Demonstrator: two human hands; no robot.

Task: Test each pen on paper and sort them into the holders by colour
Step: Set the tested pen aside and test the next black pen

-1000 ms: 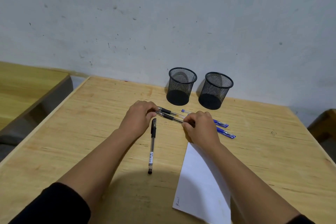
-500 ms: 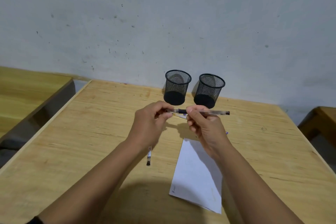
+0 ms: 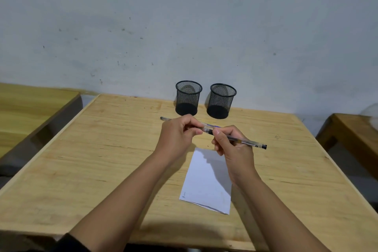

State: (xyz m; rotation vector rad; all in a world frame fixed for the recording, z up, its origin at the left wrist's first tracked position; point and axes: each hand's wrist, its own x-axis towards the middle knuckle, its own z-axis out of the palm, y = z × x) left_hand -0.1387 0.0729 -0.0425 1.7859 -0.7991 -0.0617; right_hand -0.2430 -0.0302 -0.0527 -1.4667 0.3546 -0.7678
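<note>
Gripping pen (image 3: 243, 141), both hands raised

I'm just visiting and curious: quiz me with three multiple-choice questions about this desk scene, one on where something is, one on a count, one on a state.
1. Where do the mesh holders stand?
A. by the wall
B. on the paper
C. at the near edge

2. How many mesh holders?
A. one
B. two
C. three

3. How is the pen held?
A. lying on the table
B. by both hands
C. standing in a holder

Answers:
1 A, the left holder and right holder stand at the table's far edge.
2 B, two show.
3 B, the left hand and right hand grip the pen above the paper.
</note>
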